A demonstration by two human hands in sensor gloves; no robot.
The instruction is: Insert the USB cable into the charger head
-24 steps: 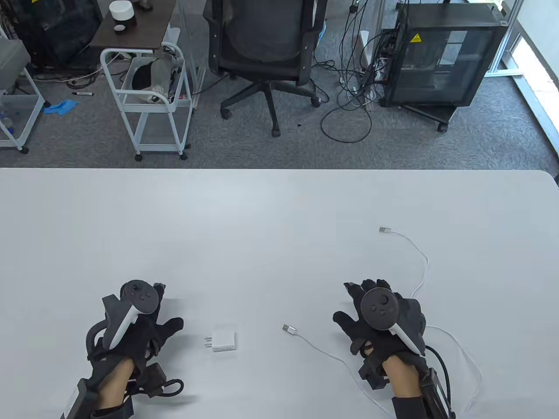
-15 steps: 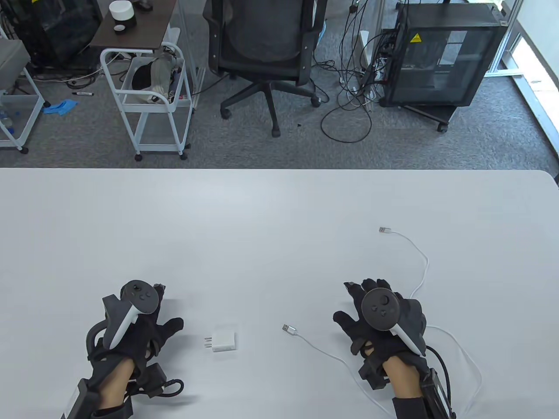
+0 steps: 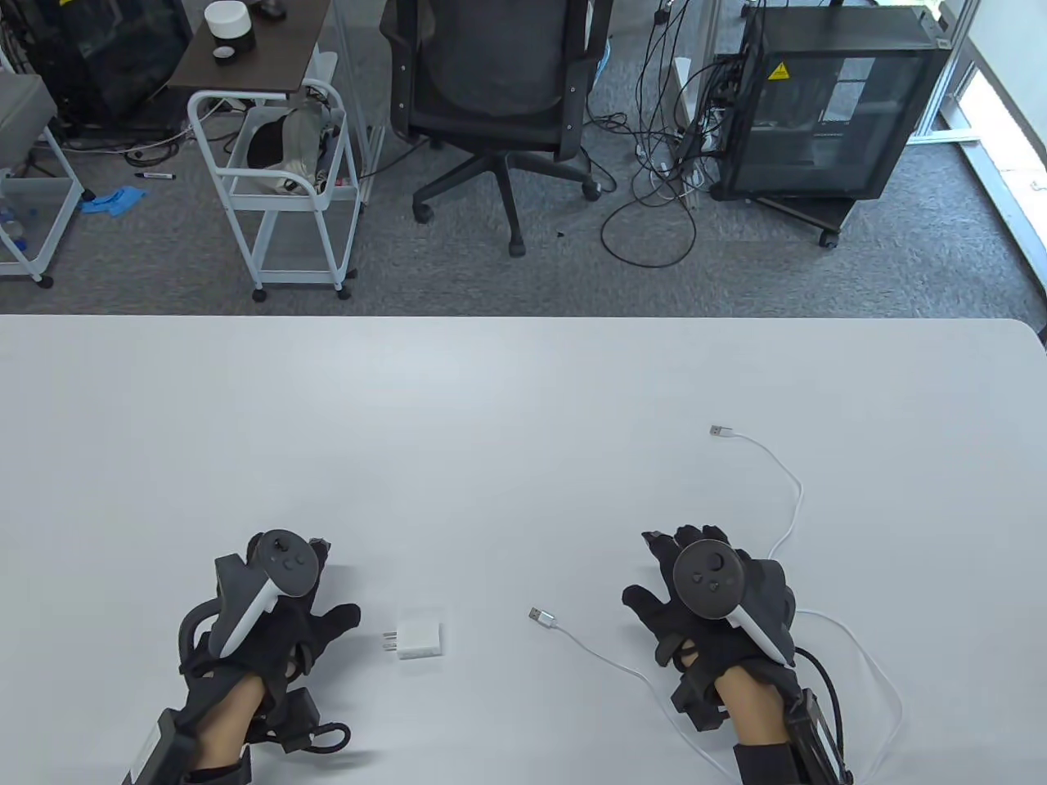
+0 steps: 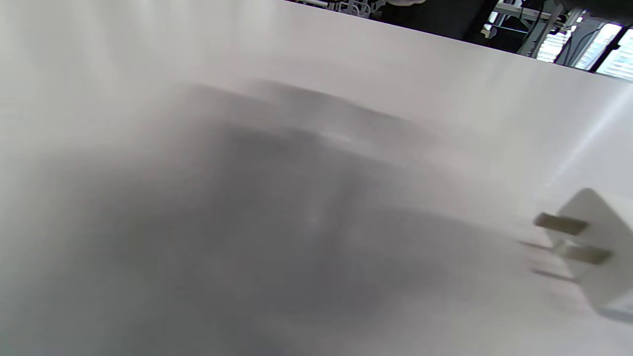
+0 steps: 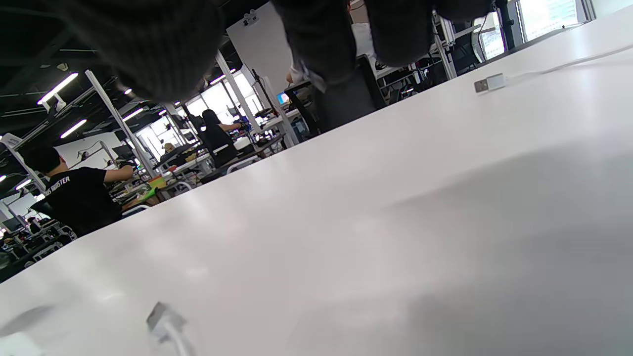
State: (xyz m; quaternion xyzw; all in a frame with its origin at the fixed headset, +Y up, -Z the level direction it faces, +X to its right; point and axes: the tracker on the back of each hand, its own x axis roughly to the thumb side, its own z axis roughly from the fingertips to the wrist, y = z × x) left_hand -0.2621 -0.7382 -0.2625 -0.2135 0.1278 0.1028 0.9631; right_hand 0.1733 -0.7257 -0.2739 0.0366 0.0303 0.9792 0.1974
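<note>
Along the near edge of the broad white bench [image 3: 507,409], toward its left corner, the left hand [image 3: 270,630] in its black sensor glove lies palm down with the fingers spread and flat on the surface, holding nothing; a grey-and-white tracker sits strapped to its back. Toward the near right corner the right hand [image 3: 712,613], gloved the same way and carrying its own tracker, rests on the bench in the same manner, fingers splayed and empty.

The long thin white USB cable [image 3: 797,507] wanders over the right part of the bench. It runs from a metal plug [image 3: 720,431] lying beyond the right hand toward the middle of the bench, curves down past that hand, loops near the right corner and passes under the wrist. It ends in a second silver USB plug [image 3: 540,616] between the two hands. Neither hand grips the cable.

The small square white charger head [image 3: 419,641] lies flat near the bench's near edge, just right of the left hand's thumb and apart from it, with its two metal prongs [image 3: 390,641] pointing at that hand. The nearer plug lies well apart from it, to its right.
</note>
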